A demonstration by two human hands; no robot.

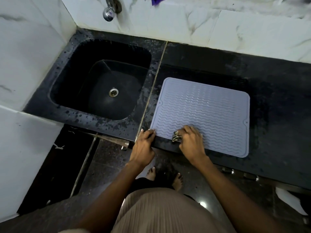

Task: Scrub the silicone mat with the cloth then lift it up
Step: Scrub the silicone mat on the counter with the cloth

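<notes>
A grey silicone mat (205,111) with wavy ridges lies flat on the black countertop (277,98), right of the sink. My right hand (191,140) presses a small dark patterned cloth (176,137) onto the mat's near left part; most of the cloth is hidden under the fingers. My left hand (144,145) rests at the counter's front edge, its fingertips touching the mat's near left corner; whether it pinches that corner I cannot tell.
A black sink (101,81) with a metal drain sits left of the mat, under a chrome tap (110,10) on the marble-tiled wall. The counter around the sink is wet and speckled. My bare feet stand on the dark floor below.
</notes>
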